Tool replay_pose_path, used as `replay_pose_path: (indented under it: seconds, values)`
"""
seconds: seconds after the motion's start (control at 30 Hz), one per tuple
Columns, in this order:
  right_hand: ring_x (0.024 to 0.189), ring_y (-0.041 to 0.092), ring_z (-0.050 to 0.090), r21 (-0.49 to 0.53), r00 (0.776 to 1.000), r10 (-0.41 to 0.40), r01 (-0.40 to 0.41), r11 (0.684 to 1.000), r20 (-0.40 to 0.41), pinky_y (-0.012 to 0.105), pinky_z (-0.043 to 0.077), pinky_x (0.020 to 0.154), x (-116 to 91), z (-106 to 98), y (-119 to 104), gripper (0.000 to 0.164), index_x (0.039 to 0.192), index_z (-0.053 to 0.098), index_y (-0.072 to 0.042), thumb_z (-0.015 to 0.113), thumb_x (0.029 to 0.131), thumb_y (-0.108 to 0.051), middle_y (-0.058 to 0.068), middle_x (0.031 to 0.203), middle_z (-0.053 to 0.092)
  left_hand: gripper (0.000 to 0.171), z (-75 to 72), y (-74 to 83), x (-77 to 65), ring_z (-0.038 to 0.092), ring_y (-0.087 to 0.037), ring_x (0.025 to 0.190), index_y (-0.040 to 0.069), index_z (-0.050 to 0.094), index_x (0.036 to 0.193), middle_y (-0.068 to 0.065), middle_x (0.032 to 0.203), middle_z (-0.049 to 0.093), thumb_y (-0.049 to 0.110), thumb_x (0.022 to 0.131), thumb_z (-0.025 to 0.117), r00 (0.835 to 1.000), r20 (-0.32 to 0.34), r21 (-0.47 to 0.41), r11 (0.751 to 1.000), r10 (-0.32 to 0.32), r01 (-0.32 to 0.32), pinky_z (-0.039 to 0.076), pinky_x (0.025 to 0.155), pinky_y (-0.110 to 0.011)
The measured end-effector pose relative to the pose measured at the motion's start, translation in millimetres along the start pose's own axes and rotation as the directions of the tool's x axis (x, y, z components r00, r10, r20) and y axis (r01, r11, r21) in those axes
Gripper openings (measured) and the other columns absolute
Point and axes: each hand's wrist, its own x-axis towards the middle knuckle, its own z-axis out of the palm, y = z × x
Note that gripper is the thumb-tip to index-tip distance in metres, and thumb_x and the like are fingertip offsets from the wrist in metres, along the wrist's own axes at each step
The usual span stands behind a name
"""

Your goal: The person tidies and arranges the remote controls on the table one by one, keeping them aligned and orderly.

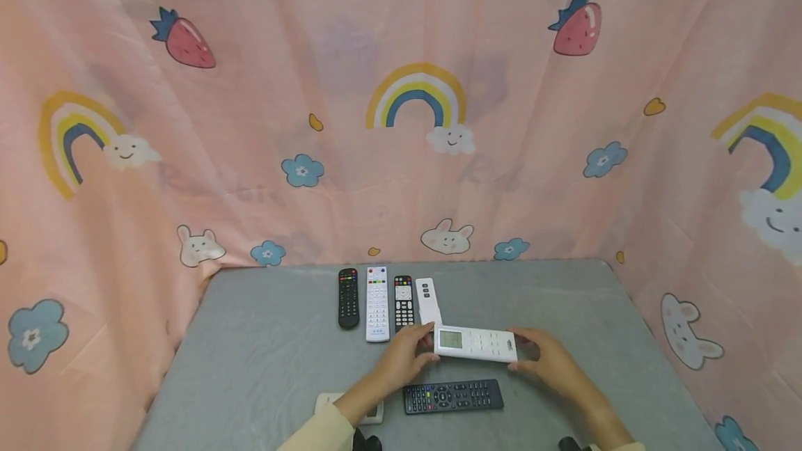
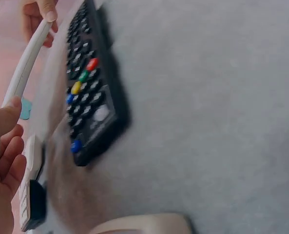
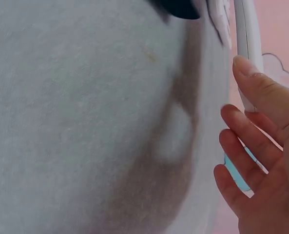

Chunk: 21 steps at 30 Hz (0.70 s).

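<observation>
A white remote control with a small grey display (image 1: 485,344) is held level across both hands, above the grey tabletop. My left hand (image 1: 401,360) pinches its display end between thumb and fingers. At the opposite end, my right hand (image 1: 554,366) grips the corner, its thumb on the near edge, while the lower fingers spread free in the right wrist view. Edge-on, the white remote (image 2: 26,66) looks thin in the left wrist view. A black remote with coloured buttons (image 1: 454,397) lies just in front of the hands.
Behind stand in a row a black remote (image 1: 348,298), a long white remote (image 1: 377,305), a black-and-white remote (image 1: 404,294) and a small white remote (image 1: 429,298). A pale device (image 1: 327,401) lies partly hidden under the left forearm. A pink patterned curtain (image 1: 401,200) surrounds the table (image 1: 263,346).
</observation>
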Motion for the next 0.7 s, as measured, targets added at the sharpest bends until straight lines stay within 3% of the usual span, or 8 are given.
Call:
replay_pose_path:
  seconds: [0.13, 0.27, 0.43, 0.7]
  values:
    - [0.106, 0.026, 0.065, 0.038, 1.000, 0.019, -0.019, 0.999, 0.000, 0.055, 0.049, 0.098, 1.0, -1.2, -4.9, 0.073, 0.134, 0.058, -0.004, 0.087, 0.071, -0.025, 0.005, 0.108, 0.071, 0.064, -3.9, -0.2, 2.4, 0.059, -0.005, 0.095, 0.004, 0.054, 0.139, 0.004, 0.101, 0.067, 0.028, 0.084, 0.076, 1.000, -0.007, -0.011, 1.000, 0.018, -0.018, 0.052, 0.089, -0.021]
    - [0.100, 0.021, 0.066, 0.059, 1.000, 0.010, -0.009, 0.998, -0.013, 0.049, 0.053, 0.093, 0.2, -0.3, -8.7, 0.072, 0.135, 0.057, -0.002, 0.086, 0.072, -0.022, 0.002, 0.101, 0.072, 0.063, -4.0, -2.4, 3.8, 0.061, -0.007, 0.094, 0.001, 0.054, 0.138, 0.000, 0.101, 0.068, 0.023, 0.083, 0.076, 0.999, -0.034, -0.094, 0.995, 0.032, -0.035, 0.054, 0.088, -0.021]
    - [0.103, 0.023, 0.067, 0.147, 1.000, 0.009, -0.005, 0.989, -0.029, 0.047, 0.052, 0.094, 1.7, -0.4, -10.0, 0.073, 0.139, 0.053, -0.004, 0.085, 0.075, -0.018, 0.003, 0.103, 0.072, 0.057, -8.1, -2.7, 7.2, 0.063, -0.007, 0.091, 0.000, 0.058, 0.135, -0.005, 0.100, 0.069, 0.014, 0.083, 0.077, 0.997, -0.077, -0.248, 0.968, 0.008, -0.027, 0.056, 0.083, -0.019]
    - [0.104, 0.021, 0.067, 0.319, 1.000, 0.001, -0.003, 0.948, 0.005, 0.030, 0.056, 0.088, 0.6, -4.5, -12.5, 0.072, 0.143, 0.049, -0.006, 0.082, 0.080, -0.021, 0.011, 0.109, 0.069, 0.039, -14.9, -4.4, 17.8, 0.067, -0.009, 0.088, 0.005, 0.068, 0.124, -0.006, 0.100, 0.073, 0.013, 0.086, 0.074, 0.984, -0.177, -0.299, 0.954, -0.035, -0.020, 0.057, 0.079, -0.018]
